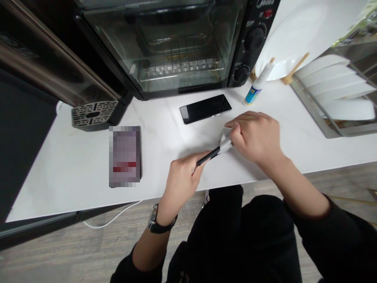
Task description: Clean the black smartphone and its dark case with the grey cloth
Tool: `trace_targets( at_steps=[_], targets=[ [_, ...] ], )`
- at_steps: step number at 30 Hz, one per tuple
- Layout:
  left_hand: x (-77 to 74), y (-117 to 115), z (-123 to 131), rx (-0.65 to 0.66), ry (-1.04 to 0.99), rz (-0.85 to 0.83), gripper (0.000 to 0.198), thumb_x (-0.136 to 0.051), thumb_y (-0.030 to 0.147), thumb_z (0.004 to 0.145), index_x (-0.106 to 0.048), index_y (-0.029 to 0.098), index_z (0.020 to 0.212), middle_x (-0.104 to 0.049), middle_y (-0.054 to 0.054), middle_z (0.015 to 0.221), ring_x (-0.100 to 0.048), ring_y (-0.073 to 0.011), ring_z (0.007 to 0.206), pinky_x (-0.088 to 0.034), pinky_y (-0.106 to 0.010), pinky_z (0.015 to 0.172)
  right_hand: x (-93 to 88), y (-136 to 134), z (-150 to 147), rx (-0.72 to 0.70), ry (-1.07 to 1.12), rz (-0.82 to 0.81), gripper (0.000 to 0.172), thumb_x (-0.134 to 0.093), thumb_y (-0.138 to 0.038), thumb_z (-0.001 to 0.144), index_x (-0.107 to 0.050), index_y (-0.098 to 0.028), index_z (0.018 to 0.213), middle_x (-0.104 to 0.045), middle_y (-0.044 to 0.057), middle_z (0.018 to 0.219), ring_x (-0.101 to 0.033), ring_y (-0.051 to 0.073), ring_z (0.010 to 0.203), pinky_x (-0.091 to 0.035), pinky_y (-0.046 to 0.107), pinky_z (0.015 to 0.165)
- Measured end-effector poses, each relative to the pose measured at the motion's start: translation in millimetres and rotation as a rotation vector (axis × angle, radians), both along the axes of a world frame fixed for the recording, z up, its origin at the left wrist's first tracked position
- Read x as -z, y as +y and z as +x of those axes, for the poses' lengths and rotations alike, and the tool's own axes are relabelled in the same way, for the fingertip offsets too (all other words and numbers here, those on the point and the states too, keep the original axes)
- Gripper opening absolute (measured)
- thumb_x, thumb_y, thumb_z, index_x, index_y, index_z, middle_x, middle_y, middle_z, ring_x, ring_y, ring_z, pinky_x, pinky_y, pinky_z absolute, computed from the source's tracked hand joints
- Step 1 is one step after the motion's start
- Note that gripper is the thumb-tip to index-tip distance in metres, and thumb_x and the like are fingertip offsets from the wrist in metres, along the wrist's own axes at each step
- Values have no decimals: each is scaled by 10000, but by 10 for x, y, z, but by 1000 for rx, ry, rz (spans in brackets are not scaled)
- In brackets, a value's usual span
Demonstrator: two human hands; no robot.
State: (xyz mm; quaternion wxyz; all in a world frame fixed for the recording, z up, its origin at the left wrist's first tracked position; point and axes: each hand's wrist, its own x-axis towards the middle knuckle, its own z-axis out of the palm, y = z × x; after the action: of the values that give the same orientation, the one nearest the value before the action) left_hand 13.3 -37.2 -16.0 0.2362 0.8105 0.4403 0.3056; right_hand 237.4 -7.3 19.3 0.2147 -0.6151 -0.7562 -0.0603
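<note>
My hands are bare. Just behind my left hand (181,179) I wear a wristwatch (152,220) with a silvery, squarish case sitting on the side of the wrist. Its black strap (166,228) is a narrow band that runs snugly round the wrist. My right hand (256,137) and its wrist are uncovered. I have on a black long-sleeved top. The left sleeve (131,265) ends well above the watch, and the right sleeve (338,236) ends partway up the forearm, loose and softly creased at its edge. My trousers (235,236) are black as well, of plain matte cloth with gentle folds.
</note>
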Motion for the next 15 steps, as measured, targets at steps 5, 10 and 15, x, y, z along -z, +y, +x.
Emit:
trace_targets(
  at_steps=[5,10,15],
  targets=[
    [17,-9,-6,-1,-6,29,180,-572,177,1011,-751,185,988,-812,-54,910,-751,-181,782,-540,-256,711,10,-129,-305,-16,26,69,382,-449,-223,951,-790,-176,785,-783,89,797,-713,280,882,-420,437,867],
    [47,3,-60,-39,-20,119,225,-530,121,868,-548,201,659,-666,-20,595,-598,-153,516,-383,-254,492,-16,-296,-804,-254,-2,15,322,-501,-301,958,-720,-199,744,-751,38,743,-660,220,759,-387,406,792],
    [14,8,-29,-12,8,23,181,-576,169,978,-739,184,899,-792,-44,831,-741,-188,748,-527,-260,678,-26,-106,-198,-96,-53,-46,429,-421,-313,993,-776,-184,788,-773,69,779,-703,246,798,-386,408,764]
  ],
)
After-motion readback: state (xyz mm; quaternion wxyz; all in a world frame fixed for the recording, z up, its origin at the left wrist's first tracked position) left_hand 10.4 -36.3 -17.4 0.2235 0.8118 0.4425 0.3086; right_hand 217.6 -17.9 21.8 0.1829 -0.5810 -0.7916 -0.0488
